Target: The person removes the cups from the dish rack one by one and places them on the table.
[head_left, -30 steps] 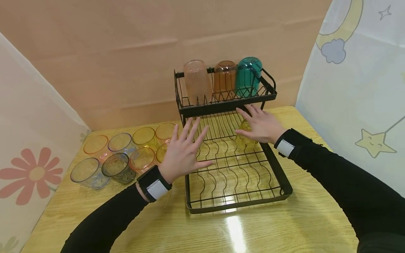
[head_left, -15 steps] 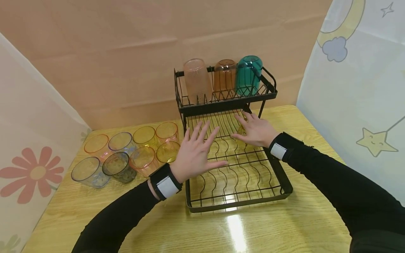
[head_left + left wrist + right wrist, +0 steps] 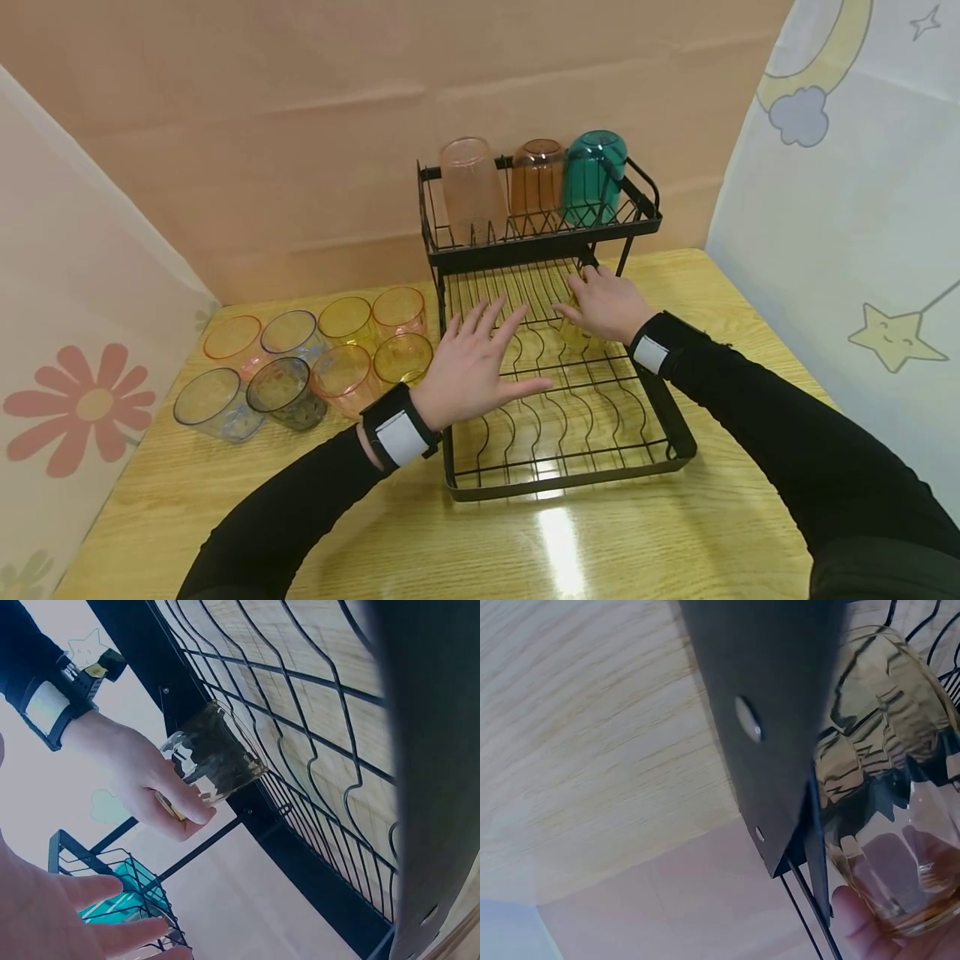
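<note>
My right hand grips an upside-down yellow glass at its base, on the right side of the lower tier of a black dish rack. In the left wrist view, thumb and fingers hold the upturned end of this faceted glass, its mouth down at the wires. The right wrist view has the glass close up behind the rack's side rail, fingertips at its base. My left hand hovers over the left side of the lower tier, fingers spread, holding nothing.
Upside down on the upper tier stand a pale pink glass, a brown glass and a teal glass. Left of the rack, several coloured glasses stand mouth up in two rows on the wooden table, close to my left wrist.
My left hand has moved right and a little down, over the rack. My right hand's spread fingers have closed round the yellow glass's base. The glass stays on the lower tier.
</note>
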Demonstrator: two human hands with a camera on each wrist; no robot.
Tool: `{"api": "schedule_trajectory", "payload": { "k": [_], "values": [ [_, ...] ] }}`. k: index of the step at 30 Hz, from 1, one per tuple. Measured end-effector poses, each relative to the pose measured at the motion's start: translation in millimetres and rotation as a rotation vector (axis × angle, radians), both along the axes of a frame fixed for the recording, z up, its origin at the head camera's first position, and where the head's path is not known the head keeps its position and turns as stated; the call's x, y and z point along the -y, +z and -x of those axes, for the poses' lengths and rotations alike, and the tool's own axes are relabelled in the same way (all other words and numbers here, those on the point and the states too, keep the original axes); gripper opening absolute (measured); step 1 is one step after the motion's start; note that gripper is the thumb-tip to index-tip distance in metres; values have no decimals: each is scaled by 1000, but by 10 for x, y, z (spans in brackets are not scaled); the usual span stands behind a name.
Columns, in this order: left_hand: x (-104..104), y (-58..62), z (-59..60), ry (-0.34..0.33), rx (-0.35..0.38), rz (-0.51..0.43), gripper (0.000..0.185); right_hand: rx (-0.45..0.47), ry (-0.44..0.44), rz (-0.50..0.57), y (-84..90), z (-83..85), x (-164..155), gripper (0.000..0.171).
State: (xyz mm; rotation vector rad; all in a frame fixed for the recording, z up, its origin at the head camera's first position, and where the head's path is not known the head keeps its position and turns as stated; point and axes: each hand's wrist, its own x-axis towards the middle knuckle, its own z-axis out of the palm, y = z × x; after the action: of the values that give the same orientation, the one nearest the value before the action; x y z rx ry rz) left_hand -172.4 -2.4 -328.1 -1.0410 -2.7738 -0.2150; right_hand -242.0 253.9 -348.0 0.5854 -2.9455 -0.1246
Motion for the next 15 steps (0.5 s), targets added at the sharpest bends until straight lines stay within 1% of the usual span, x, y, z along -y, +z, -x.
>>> {"api": "schedule_trajectory", "payload": {
  "k": [4, 8, 12, 15],
  "values": [
    [17, 8, -14, -9, 60, 14, 97, -23, 3, 7, -26, -3, -4, 58],
    [38, 25, -33, -18, 155, 26, 96, -41, 5, 24, -29, -45, 5, 55],
    [73, 28, -44, -21, 234, 32, 94, -56, 24, 55, 21, -122, 33, 53],
    [115, 22, -45, -17, 268, 24, 92, -54, 42, 85, 89, -184, 77, 50]
  ]
}}
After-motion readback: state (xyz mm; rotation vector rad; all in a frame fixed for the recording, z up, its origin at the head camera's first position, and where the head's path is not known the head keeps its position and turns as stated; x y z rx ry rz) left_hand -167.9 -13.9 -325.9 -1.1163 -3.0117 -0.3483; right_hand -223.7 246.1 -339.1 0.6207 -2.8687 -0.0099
